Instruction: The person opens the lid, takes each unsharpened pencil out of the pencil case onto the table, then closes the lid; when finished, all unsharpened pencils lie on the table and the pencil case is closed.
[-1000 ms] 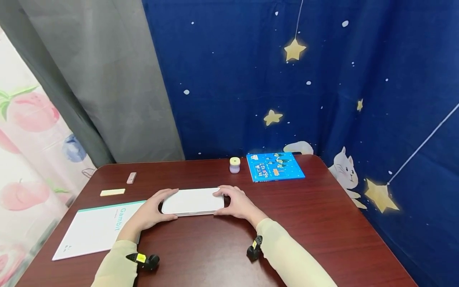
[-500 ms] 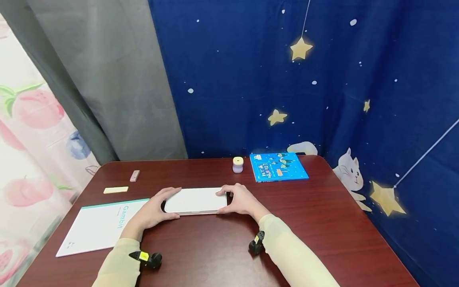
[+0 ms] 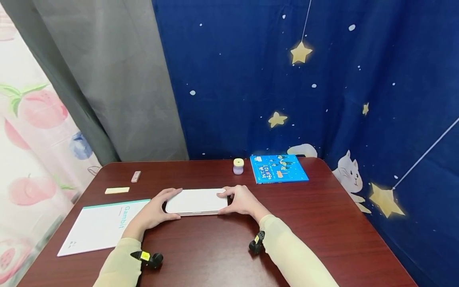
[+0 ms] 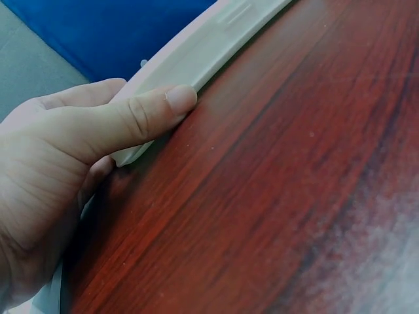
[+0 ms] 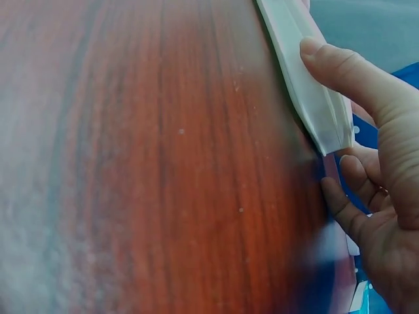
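A flat white box (image 3: 196, 201) with rounded corners lies on the dark red wooden table, in front of me. My left hand (image 3: 155, 211) grips its left end, thumb on the near side and fingers at the far side. At the opposite end, my right hand (image 3: 243, 202) holds it the same way. The left wrist view shows the thumb (image 4: 147, 114) pressed along the pale side wall of the box (image 4: 196, 55). In the right wrist view, the other thumb (image 5: 340, 65) touches the box (image 5: 321, 98) near its corner. Its underside is hidden.
Left of the box lies a white "Gambit" notebook (image 3: 100, 229), partly under the left forearm. Behind it are a pale yellow strip (image 3: 117, 190) and a small pink block (image 3: 136, 176). A yellow-and-lilac cylinder (image 3: 238, 166) and a blue book (image 3: 279, 169) sit near the back edge.
The head view has shifted a little, so everything sits slightly further right in it. Both hands and the white box keep their places on the table.
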`<state>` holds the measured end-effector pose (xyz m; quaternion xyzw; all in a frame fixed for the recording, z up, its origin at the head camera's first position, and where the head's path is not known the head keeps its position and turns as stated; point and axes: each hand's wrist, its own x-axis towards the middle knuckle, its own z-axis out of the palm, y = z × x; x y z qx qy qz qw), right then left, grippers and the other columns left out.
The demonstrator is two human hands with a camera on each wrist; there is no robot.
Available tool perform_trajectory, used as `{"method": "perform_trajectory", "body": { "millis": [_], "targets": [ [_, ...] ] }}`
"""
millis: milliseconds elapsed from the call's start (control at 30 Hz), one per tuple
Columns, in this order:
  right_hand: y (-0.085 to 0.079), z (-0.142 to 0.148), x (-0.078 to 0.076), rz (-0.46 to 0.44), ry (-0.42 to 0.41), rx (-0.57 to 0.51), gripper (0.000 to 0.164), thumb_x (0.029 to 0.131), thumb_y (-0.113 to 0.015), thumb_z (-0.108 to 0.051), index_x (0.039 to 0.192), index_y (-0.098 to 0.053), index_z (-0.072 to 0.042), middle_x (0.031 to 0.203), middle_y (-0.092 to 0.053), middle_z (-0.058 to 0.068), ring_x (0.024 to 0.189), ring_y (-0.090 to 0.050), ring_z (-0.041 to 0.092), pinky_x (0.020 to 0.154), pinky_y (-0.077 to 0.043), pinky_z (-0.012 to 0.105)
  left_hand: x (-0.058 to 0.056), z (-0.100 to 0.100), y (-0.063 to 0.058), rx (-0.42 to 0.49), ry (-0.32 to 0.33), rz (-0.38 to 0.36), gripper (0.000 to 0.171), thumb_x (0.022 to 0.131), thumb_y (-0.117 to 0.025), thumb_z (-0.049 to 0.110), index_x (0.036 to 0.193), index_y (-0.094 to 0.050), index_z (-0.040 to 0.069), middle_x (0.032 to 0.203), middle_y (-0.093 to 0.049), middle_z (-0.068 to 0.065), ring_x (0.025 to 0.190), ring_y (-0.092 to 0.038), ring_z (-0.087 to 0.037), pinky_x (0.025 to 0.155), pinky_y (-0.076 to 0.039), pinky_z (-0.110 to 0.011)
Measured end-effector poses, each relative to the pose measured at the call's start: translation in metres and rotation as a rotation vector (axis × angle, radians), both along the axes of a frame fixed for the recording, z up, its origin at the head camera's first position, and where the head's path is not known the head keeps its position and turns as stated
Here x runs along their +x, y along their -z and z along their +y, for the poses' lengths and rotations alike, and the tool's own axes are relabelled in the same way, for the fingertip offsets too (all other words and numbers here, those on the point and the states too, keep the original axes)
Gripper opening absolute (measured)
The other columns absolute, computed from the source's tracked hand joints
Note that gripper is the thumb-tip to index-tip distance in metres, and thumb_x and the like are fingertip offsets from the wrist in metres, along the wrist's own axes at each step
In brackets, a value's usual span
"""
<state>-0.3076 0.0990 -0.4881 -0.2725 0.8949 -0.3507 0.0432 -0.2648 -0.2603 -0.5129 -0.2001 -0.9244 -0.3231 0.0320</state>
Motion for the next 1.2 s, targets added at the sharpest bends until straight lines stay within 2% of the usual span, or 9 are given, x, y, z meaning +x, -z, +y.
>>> {"method": "perform_trajectory", "body": {
  "millis": [267, 467, 567, 800, 1000, 1200],
  "targets": [
    [0.004, -0.001, -0.001, 0.000, -0.005, 0.015, 0.065, 0.069, -0.095, -0.055, 0.127, -0.077, -0.031, 0.142, -0.066, 0.001, 0.129, -0.061, 0.013, 0.103, -0.053, 0.032, 0.003, -0.001, 0.001, 0.005, -0.004, -0.006, 0.094, 0.082, -0.087, 0.051, 0.161, -0.045, 0.023, 0.161, -0.041, -0.016, 0.143, -0.045, -0.042, 0.108, -0.043, -0.066],
    [0.005, 0.000, -0.002, 0.006, -0.018, 0.024, 0.065, 0.069, -0.095, -0.057, 0.127, -0.077, -0.032, 0.142, -0.066, 0.002, 0.130, -0.060, 0.013, 0.105, -0.052, 0.032, 0.004, 0.000, 0.003, 0.008, -0.008, -0.011, 0.093, 0.081, -0.088, 0.049, 0.160, -0.046, 0.024, 0.161, -0.042, -0.014, 0.143, -0.045, -0.040, 0.108, -0.044, -0.064],
    [0.004, 0.000, -0.002, 0.008, -0.020, 0.016, 0.065, 0.069, -0.094, -0.057, 0.126, -0.078, -0.032, 0.142, -0.066, 0.002, 0.124, -0.063, 0.013, 0.100, -0.054, 0.031, 0.003, 0.000, 0.003, 0.008, -0.009, -0.011, 0.093, 0.082, -0.088, 0.049, 0.160, -0.046, 0.024, 0.161, -0.042, -0.013, 0.143, -0.045, -0.040, 0.108, -0.044, -0.064],
    [0.002, 0.001, -0.004, -0.001, -0.028, 0.003, 0.064, 0.071, -0.095, -0.054, 0.127, -0.077, -0.031, 0.140, -0.067, 0.000, 0.094, -0.065, 0.010, 0.084, -0.056, 0.024, 0.000, 0.000, 0.001, 0.008, 0.002, -0.012, 0.094, 0.081, -0.088, 0.050, 0.161, -0.045, 0.023, 0.161, -0.040, -0.013, 0.143, -0.045, -0.040, 0.107, -0.045, -0.063],
    [-0.005, 0.001, -0.005, -0.056, -0.015, -0.067, 0.054, 0.075, -0.094, -0.046, 0.124, -0.079, -0.029, 0.139, -0.068, 0.008, 0.091, -0.067, 0.008, 0.078, -0.058, 0.026, -0.001, -0.002, 0.001, 0.022, 0.018, -0.003, 0.098, 0.080, -0.090, 0.047, 0.161, -0.043, 0.022, 0.160, -0.041, -0.011, 0.143, -0.045, -0.038, 0.108, -0.045, -0.062],
    [-0.007, 0.003, -0.005, -0.080, -0.021, -0.057, 0.053, 0.076, -0.094, -0.047, 0.124, -0.079, -0.031, 0.141, -0.067, 0.008, 0.086, -0.068, 0.009, 0.077, -0.058, 0.027, 0.002, -0.001, 0.001, 0.027, 0.039, -0.001, 0.099, 0.081, -0.089, 0.049, 0.162, -0.040, 0.021, 0.158, -0.042, -0.008, 0.141, -0.046, -0.035, 0.106, -0.046, -0.061]
  ]
}}
